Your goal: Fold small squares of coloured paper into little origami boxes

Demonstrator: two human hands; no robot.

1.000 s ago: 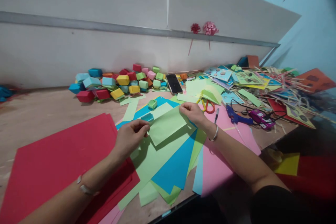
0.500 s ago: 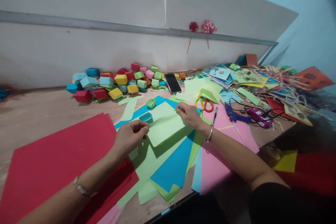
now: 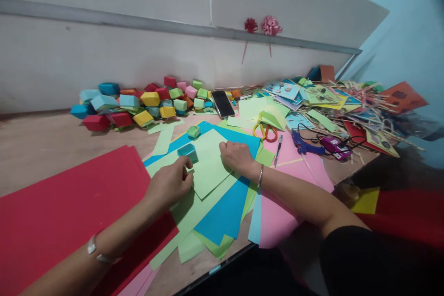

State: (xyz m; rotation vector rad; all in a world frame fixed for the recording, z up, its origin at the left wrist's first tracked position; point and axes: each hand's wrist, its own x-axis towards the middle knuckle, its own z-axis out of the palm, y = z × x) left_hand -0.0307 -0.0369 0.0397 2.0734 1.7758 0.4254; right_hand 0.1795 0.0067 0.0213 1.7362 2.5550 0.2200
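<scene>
A light green paper sheet (image 3: 212,163) with a faint crease lies on larger green and blue sheets in the middle of the table. Gripped at its right edge, the sheet meets the bunched fingers of my right hand (image 3: 237,158); the fingertips are partly hidden. My left hand (image 3: 170,182) hovers by the sheet's left edge, its fingers loosely curled, thumb and forefinger apart, nothing visible between them. Just beyond it sits a small open blue paper box (image 3: 188,152). A small green paper box (image 3: 193,132) stands farther back.
Red sheets (image 3: 79,212) lie at left, folded paper boxes (image 3: 151,99) at the back. To the right are scissors (image 3: 270,133), a craft knife (image 3: 278,150), pink paper (image 3: 287,199), a blue glue gun (image 3: 307,144) with cord, and piled cards and sticks. A phone (image 3: 222,103) lies behind.
The green sheet's raised right side has come down flat. My right hand has lowered with it and shifted left. My left thumb and forefinger have parted. The camera view has shifted slightly.
</scene>
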